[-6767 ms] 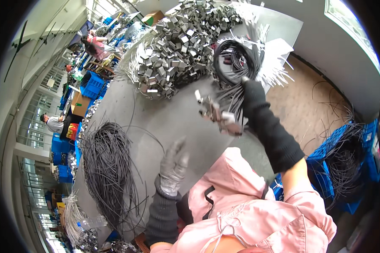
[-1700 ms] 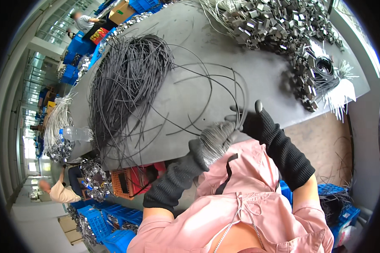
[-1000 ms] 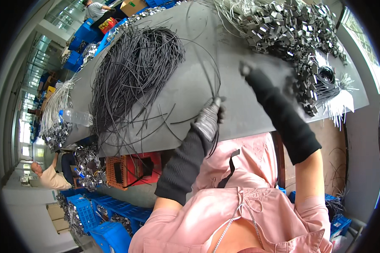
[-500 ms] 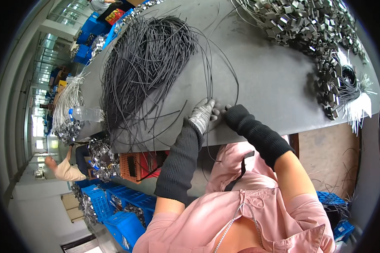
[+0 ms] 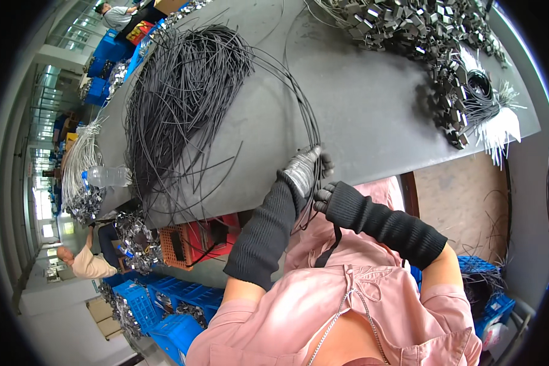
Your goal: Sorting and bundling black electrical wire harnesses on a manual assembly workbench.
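My gloved left hand point(image 5: 304, 169) is closed round a few thin black wires point(image 5: 312, 124) just over the table's near edge. These strands arc up toward the large loose pile of black wires point(image 5: 183, 97) on the left of the table. Below it and slightly to the right, my right hand point(image 5: 324, 199) has its fingers curled on the lower part of the same strands, under the edge. Its palm side is hidden. Dark knitted sleeves cover both forearms.
Metal-ended cables point(image 5: 402, 30) are heaped at the back right of the grey table point(image 5: 366, 110), near a white-tipped bundle point(image 5: 499, 125). A plastic bottle point(image 5: 108, 176) lies at the left. Blue crates point(image 5: 175, 332) stand below left. Two people are farther off.
My right hand has come down from the tabletop to below its edge, along the wires. The strands now run closer together through my left hand. The view has shifted slightly.
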`<state>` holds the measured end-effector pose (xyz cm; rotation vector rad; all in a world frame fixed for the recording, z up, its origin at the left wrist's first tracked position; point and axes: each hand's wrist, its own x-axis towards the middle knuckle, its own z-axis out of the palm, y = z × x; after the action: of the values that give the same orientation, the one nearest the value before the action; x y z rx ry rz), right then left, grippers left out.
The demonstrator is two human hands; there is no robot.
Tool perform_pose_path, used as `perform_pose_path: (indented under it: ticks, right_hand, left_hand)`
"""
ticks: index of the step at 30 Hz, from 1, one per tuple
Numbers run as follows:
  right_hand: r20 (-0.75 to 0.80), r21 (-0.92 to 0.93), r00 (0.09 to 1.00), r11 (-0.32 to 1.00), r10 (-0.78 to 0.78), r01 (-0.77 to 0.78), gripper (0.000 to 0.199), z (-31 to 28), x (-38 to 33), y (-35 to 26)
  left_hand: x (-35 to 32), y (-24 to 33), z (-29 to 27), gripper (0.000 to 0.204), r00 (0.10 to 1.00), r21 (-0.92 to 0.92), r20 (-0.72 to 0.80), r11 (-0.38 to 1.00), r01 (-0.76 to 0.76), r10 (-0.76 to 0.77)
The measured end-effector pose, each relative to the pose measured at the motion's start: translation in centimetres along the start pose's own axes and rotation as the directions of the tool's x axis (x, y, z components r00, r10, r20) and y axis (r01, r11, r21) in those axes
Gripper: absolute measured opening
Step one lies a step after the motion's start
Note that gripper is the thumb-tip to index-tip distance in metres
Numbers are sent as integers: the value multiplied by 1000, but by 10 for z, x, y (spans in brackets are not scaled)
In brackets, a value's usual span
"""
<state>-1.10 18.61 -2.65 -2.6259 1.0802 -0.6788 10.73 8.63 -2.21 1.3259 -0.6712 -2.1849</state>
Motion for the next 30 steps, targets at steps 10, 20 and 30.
perform_pose_path:
  ticks: [10,20,30]
  right_hand:
    - [301,927,622,-374,723,-15,54,-91,2,27]
    - [-235,972,822,106,519,211,41,-222,64,23]
    - [74,960,875,202,479,-191,35,-149,10,38]
  left_hand:
    - [-76,-4,48,22,858,626,467,606,-491,213]
    - [-107,-16,73,25,671,452,696,571,-685,253]
    - [-52,54,73,18,785,-475,464,863,-171,411]
